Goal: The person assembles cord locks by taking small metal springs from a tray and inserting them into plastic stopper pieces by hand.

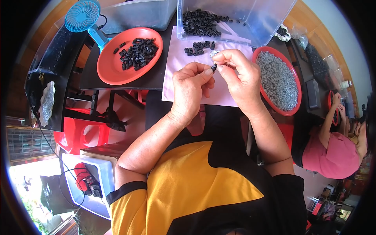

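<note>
Between the thumb and fingers of my left hand is a small black plastic part, held above the pink cloth. My right hand is beside it, its thumb tip against or very near the part. The right fingers are curled in towards the thumb; whatever they pinch is too small to make out. Just beyond the fingertips lies a small round whitish item, partly covered by the right hand. Several similar black parts sit loose on the cloth farther back.
An orange-red plate of black parts stands left, near a blue fan. Behind the cloth, a clear bin holds more black pieces. A red tray of small silvery metal pieces is at right. Another person in pink sits far right.
</note>
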Demonstrator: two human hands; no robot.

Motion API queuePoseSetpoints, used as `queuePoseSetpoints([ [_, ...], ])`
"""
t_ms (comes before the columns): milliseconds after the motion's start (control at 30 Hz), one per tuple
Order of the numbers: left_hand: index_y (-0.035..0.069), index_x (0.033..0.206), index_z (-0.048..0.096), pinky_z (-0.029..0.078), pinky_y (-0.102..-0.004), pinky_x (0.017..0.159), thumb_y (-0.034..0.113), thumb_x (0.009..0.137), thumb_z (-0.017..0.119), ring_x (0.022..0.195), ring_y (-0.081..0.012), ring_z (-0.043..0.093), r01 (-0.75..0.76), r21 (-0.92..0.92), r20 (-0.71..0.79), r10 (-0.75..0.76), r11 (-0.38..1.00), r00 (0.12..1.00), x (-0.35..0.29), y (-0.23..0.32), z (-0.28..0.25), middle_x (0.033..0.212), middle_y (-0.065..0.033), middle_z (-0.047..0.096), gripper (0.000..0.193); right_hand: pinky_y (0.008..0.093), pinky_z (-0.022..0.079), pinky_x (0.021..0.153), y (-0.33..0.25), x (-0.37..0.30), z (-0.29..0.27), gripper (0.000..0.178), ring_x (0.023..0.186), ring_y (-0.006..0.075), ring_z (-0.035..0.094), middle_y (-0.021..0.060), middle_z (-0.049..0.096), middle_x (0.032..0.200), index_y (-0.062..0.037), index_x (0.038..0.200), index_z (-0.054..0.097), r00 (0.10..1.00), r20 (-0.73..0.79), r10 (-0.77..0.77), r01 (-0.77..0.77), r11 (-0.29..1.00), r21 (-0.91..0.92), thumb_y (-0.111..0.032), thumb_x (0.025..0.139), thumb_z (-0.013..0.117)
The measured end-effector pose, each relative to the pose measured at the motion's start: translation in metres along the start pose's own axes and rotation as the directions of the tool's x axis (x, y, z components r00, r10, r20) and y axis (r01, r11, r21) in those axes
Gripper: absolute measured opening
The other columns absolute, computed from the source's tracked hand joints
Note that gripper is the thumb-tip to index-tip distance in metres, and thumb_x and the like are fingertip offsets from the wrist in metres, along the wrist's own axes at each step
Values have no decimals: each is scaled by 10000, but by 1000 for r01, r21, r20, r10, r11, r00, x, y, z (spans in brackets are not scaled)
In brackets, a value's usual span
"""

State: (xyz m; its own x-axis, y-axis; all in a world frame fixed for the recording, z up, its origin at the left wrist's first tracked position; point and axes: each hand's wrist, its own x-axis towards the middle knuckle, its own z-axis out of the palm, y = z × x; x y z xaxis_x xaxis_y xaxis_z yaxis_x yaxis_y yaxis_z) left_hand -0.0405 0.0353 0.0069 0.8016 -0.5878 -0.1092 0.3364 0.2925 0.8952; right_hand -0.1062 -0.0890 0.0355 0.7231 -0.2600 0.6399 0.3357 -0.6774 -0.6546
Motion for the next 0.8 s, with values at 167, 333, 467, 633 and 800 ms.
queuePoseSetpoints([
  [167, -20, 910, 647, 416, -219, 493, 69, 932, 616, 594, -85, 551, -30, 10, -1, 30, 999, 1000, -2, -1, 1, 718, -45, 630, 97, 298, 564, 742, 7, -3, 6, 247, 826, 209, 717, 117, 708, 888, 6, 976, 624, 1000, -27, 10, -10, 1000, 3, 154, 800, 536],
  [333, -16, 913, 647, 418, -219, 502, 73, 935, 613, 601, -83, 549, -33, 8, 7, 33, 999, 999, -2, -2, 1, 724, -43, 626, 98, 299, 558, 722, 10, -5, 7, 243, 791, 215, 707, 124, 699, 882, 2, 972, 629, 999, -36, -17, 16, 999, -31, 148, 803, 535],
  [467, -15, 913, 647, 420, -221, 508, 76, 937, 611, 603, -82, 545, -42, 9, 21, 42, 999, 999, -2, -2, 0, 727, -42, 624, 101, 286, 552, 715, 8, -2, 2, 223, 783, 197, 697, 117, 698, 891, -1, 974, 635, 999, 19, -46, 47, 998, -40, 131, 815, 553],
  [633, -17, 916, 648, 421, -219, 508, 78, 939, 611, 600, -80, 543, -32, 22, 26, 31, 999, 999, -1, -2, 0, 726, -42, 624, 104, 264, 549, 739, 8, 4, -5, 192, 804, 145, 684, 70, 707, 900, -6, 976, 640, 995, 55, 88, -93, 991, 96, 104, 825, 599],
  [800, -20, 919, 649, 422, -215, 509, 76, 937, 613, 598, -80, 544, -32, 28, 24, 32, 999, 999, -1, -1, 0, 723, -43, 624, 104, 253, 544, 780, 7, 6, -10, 188, 842, 118, 665, 42, 706, 917, -2, 976, 651, 978, 126, 164, -184, 968, 169, 95, 817, 626],
])
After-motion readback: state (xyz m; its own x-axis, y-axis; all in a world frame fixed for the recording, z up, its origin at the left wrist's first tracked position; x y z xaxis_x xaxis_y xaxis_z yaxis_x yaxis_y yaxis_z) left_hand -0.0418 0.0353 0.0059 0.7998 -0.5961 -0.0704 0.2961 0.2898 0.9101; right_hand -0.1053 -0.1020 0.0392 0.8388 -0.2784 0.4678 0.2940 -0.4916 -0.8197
